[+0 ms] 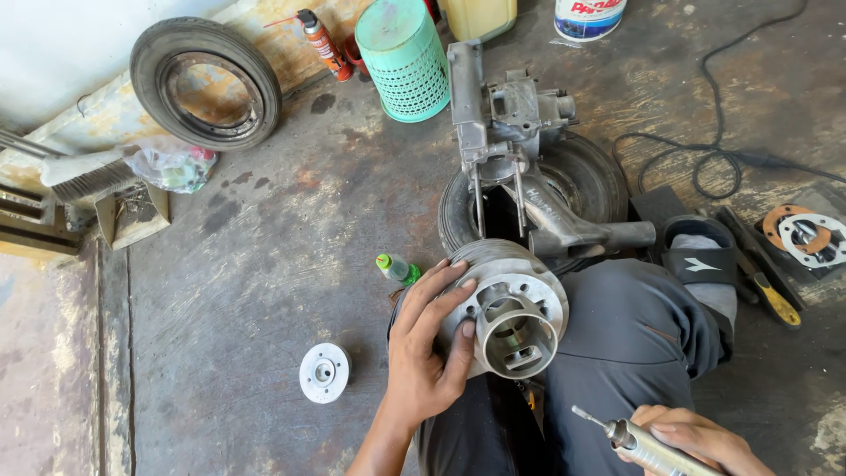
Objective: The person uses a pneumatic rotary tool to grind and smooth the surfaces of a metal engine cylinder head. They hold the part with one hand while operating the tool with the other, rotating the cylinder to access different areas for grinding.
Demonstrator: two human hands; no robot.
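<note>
Finned grey metal engine cylinder (511,313) gripped on the lap, bore facing up.

Left hand (426,353) clamped around the cylinder's left side, fingers over the rim; right hand (701,438) closed on a slim silver rotary tool (639,445), lower right, apart from the cylinder.

round finned metal cylinder (511,313) | silver, open hole facing up | resting on the knee (617,335) || thin metal grinder tool (648,449) | tip pointing up-left | below the knee
</note>
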